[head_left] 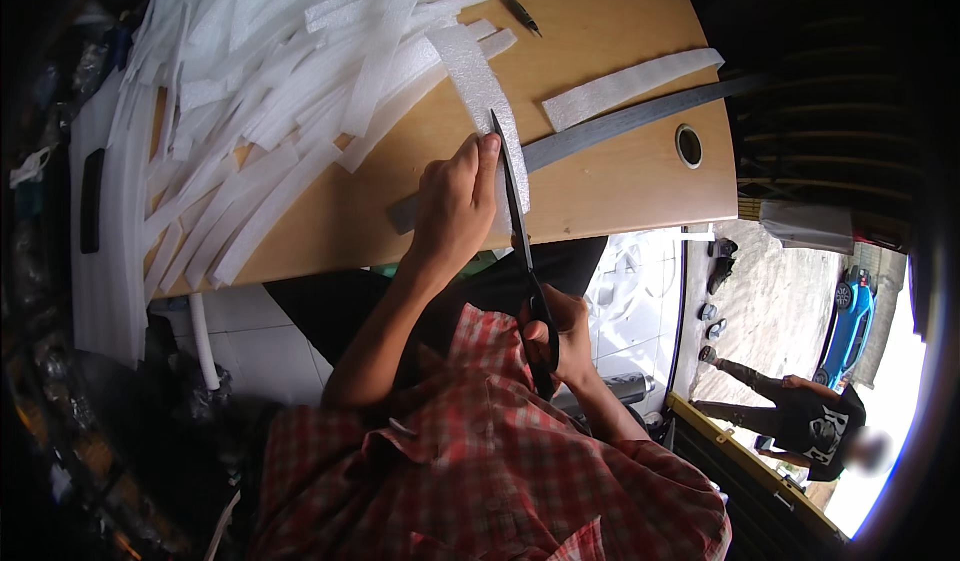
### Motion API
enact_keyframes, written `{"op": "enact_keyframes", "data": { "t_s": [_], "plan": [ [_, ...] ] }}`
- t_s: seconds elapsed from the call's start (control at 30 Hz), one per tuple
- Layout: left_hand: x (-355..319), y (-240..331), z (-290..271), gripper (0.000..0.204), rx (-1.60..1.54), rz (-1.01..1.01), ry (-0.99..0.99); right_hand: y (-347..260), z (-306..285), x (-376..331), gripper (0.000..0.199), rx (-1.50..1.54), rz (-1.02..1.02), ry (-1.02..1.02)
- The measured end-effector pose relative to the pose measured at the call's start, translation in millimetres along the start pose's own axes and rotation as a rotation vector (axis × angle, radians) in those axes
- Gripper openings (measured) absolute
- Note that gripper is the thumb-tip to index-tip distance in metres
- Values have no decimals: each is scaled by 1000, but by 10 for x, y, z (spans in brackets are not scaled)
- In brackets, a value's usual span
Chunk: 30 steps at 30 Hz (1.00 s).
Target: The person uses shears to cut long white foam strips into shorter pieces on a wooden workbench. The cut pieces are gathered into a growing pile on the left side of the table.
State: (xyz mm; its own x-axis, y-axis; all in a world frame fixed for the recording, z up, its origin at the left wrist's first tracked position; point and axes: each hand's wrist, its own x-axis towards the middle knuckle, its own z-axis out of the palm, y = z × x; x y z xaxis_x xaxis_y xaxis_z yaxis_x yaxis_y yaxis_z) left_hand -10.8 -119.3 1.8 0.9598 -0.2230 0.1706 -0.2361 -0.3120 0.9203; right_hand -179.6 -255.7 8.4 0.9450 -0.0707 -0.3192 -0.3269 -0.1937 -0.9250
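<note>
My left hand (455, 196) is closed on a white foam strip (472, 73), its thumb pointing away from me along the strip. The strip runs from the table's front edge up toward the foam pile. In my right hand (568, 339) is a pair of long scissors (519, 223) with black handles, fingers wrapped round the grips. The blades lie along the strip, close to my left thumb, with their tip over the foam. I cannot tell whether they are parted. Part of the strip is hidden behind my left hand and the blades.
Many white foam strips (270, 91) cover the left of the wooden table (600, 196). A grey flat bar (630, 121), another foam strip (630, 88) and a dark pen-like tool (515, 8) lie there too. A round hole (688, 146) sits at right. Beyond, a person (800, 416) stands outside.
</note>
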Motion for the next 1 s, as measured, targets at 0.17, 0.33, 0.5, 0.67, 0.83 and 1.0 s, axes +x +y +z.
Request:
{"op": "enact_keyframes", "data": {
  "t_s": [0.17, 0.33, 0.5, 0.67, 0.83, 1.0],
  "plan": [
    [74, 3, -123, 34, -91, -77, 38, 50, 41, -12, 75, -76, -56, 47],
    [86, 23, -160, 34, -49, -58, 24, 77, 17, -23, 79, -85, -64, 15],
    [-7, -66, -69, 34, -96, 5, 33, 39, 16, 7, 79, -86, -48, 8],
    [53, -131, -169, 36, -203, -126, -34, 44, -4, 5, 79, -136, -28, 36],
    [151, -69, -243, 34, -222, -77, -19, -24, -22, 32, 83, -137, -51, 12],
    [24, -115, -190, 31, -247, -129, -83, -20, -6, 63, 84, -88, -49, -18]
  ]
}}
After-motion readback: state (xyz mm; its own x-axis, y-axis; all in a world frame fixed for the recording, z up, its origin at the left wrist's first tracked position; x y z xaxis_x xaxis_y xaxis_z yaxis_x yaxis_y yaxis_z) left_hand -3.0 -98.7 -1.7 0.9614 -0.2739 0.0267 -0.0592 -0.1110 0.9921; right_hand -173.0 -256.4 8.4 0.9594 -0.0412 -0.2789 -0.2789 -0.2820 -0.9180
